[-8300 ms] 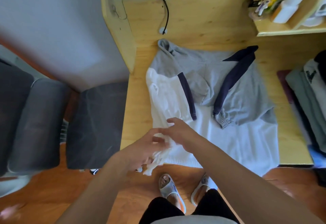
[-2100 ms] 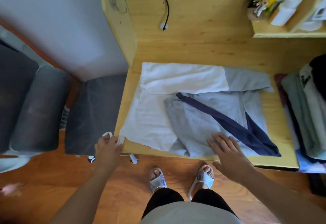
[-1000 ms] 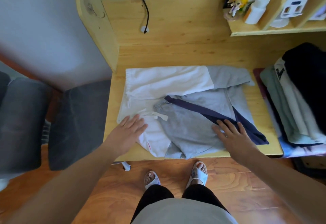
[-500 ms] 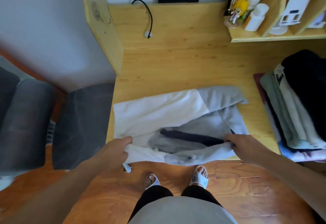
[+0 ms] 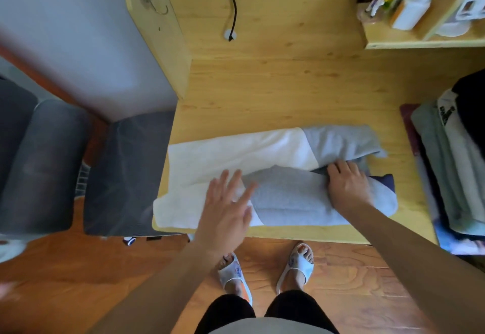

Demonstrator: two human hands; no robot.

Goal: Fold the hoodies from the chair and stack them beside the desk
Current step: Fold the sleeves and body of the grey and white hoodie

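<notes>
While the white-and-grey hoodie lies folded into a long band along the near edge of the desk, I see my main risk at its left end, which overhangs the desk corner above the chair. If I drag it that way, it could slide off. My left hand is spread, fingers straight and blurred, over the white part; I cannot tell if it touches. My right hand rests on the grey part, fingers bent at the fold, and may be pinching it. Lifting that hand could let the fold spring open. I count one hoodie on the desk, one stack of folded clothes at the right, two hands, one chair.
</notes>
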